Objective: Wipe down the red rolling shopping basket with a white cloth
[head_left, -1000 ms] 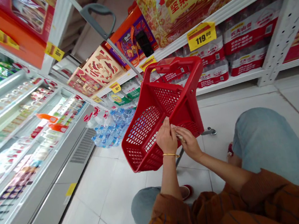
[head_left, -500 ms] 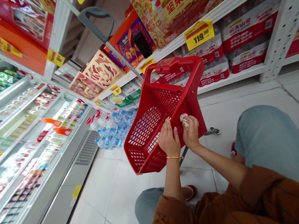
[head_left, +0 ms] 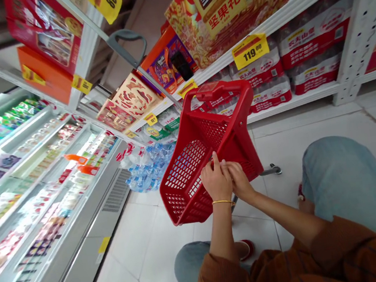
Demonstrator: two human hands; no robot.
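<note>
A red plastic basket cart [head_left: 186, 169] stands tilted in view in front of me, with perforated sides. My left hand [head_left: 216, 179], with a gold bracelet at the wrist, is at the basket's near rim, index finger extended and the other fingers curled. Touching it on the right is my right hand [head_left: 240, 181], its fingers closed together against the left one. Whatever the right hand holds is hidden between the hands.
A shelf [head_left: 282, 15] with gift boxes [head_left: 226, 11] and packed water bottles [head_left: 314, 36] runs behind the cart. Blue bottles [head_left: 150, 167] stand on the floor. A refrigerated display [head_left: 92, 227] is at left. My knee [head_left: 349, 180] is at right.
My right hand has moved left to meet my left hand, and the crumpled pale thing it held no longer shows. My left index finger now sticks up. The view has shifted slightly.
</note>
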